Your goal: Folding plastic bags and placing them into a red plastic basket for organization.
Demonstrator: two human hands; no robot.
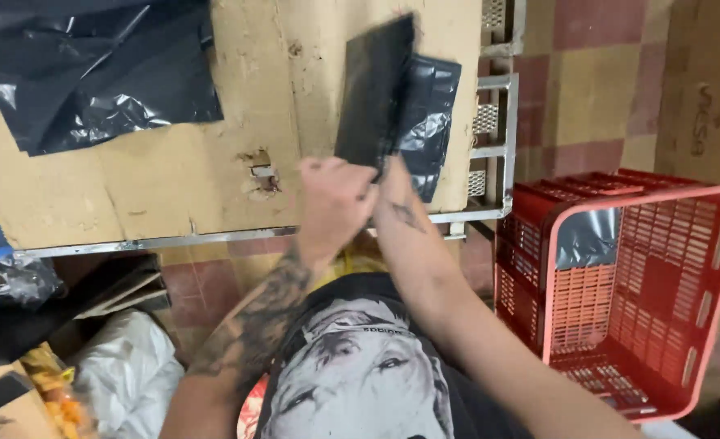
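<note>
Left hand (334,203): closed in a fist, knuckles up, at the near edge of the table; fingers curl around the lower end of the folded bag
Right hand (392,185): pressed against the left, mostly hidden behind it and the bag; grips the same lower end, though the exact finger spread cannot be told
Folded bag (376,93): black, flat, narrow, tilted upright and leaning right, held above the table by both hands; blurred
Loose bag (429,110): shiny black plastic, just behind and right of the folded bag, touching it, hanging over the table's right end
Table (214,162): covered in brown cardboard, torn hole near the middle, metal frame along its near and right edges
Black sheet (92,73): crumpled plastic lying flat at the far left of the table, well apart from the hands
Crate (636,284): red, slotted plastic, on the floor right of the person; 1 black bag lies against its inner wall
</note>
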